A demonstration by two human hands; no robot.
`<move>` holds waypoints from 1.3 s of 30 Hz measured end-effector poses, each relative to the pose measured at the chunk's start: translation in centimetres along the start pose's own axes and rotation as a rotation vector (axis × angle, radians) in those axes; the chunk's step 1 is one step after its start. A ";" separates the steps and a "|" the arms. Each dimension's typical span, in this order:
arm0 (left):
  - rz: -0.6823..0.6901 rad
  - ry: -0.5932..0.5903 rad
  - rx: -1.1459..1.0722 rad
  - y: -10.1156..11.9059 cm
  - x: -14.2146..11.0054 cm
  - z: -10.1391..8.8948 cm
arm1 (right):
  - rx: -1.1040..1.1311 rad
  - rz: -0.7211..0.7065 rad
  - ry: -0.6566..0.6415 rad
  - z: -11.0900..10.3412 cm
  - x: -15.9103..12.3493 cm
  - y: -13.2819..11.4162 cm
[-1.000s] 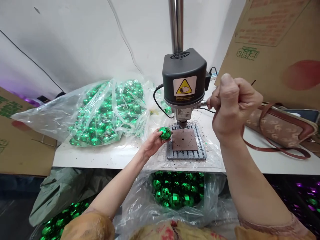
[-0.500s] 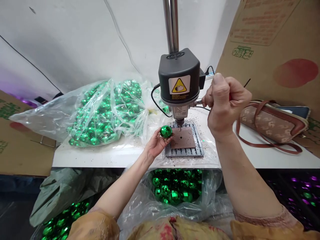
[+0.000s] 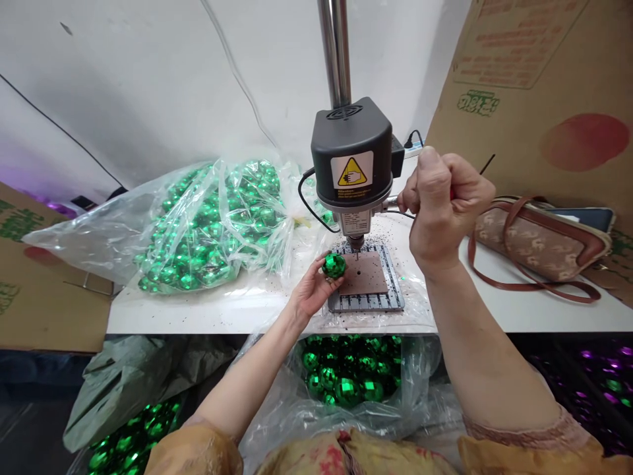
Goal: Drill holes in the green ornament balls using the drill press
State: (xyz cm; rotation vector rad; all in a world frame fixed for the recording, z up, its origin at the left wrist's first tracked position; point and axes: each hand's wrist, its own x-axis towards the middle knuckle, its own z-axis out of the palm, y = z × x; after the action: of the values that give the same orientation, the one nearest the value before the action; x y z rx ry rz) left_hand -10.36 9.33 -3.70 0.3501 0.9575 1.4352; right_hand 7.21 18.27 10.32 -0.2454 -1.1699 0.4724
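Observation:
My left hand grips a shiny green mirrored ball between thumb and fingers, at the left edge of a brownish square board. That board has a small dark hole and lies on the slotted metal base of a bench drill press. Just above the board hangs the drill bit, to the right of the ball and apart from it. My right hand is closed in a fist around the drill press handle, whose grip is mostly hidden by the fingers.
A clear bag of green balls lies on the white table at left. Below the front edge, an opened plastic bag holds more green balls. A strapped handbag and a cardboard box stand at right. Dark shavings surround the drill base.
My left hand has moved the green ball slightly right and down, over the board's left edge. My right hand stays on the handle. The view has shifted a little.

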 end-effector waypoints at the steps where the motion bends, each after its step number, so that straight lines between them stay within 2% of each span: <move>1: 0.013 -0.006 0.017 0.1 -0.2 0.1 | 0.001 0.004 -0.001 0.0 0.0 0.0; 4: 0.092 -0.021 0.137 0.6 -0.6 0.0 | 0.006 0.040 0.000 0.0 -0.1 -0.2; 8: 0.295 -0.011 0.540 1.4 -0.8 -0.7 | 0.038 0.055 0.003 0.1 -0.1 -0.1; 10: 0.354 -0.023 0.661 1.6 -0.6 -1.0 | 0.044 0.045 0.003 0.1 -0.1 0.0; 12: 0.357 -0.045 0.657 1.5 -0.3 -1.1 | 0.032 0.032 0.003 0.2 0.0 0.2; 17: 0.259 -0.108 0.398 0.8 0.7 -0.5 | 0.030 0.040 -0.005 0.1 0.1 0.3; 20: 0.199 -0.115 0.327 0.5 1.0 -0.1 | 0.048 0.045 -0.001 0.1 0.1 0.4; 23: 0.178 -0.126 0.387 0.4 1.3 0.0 | 0.032 0.039 -0.008 0.1 0.2 0.5; 29: 0.345 -0.070 0.654 -0.3 2.3 -0.3 | -0.032 0.054 -0.053 -0.1 0.2 0.9; 34: 0.368 -0.112 0.728 -1.2 3.3 -0.8 | 0.001 0.024 -0.062 -0.2 0.1 1.1; 39: 0.451 -0.120 0.881 -1.7 3.9 -0.9 | 0.017 0.010 -0.046 -0.1 0.1 0.8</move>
State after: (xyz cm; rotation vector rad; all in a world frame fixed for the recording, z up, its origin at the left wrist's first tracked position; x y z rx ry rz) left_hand -10.42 12.36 -6.76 1.3530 1.4380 1.2852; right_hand 7.15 19.07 10.05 -0.2269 -1.2092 0.4985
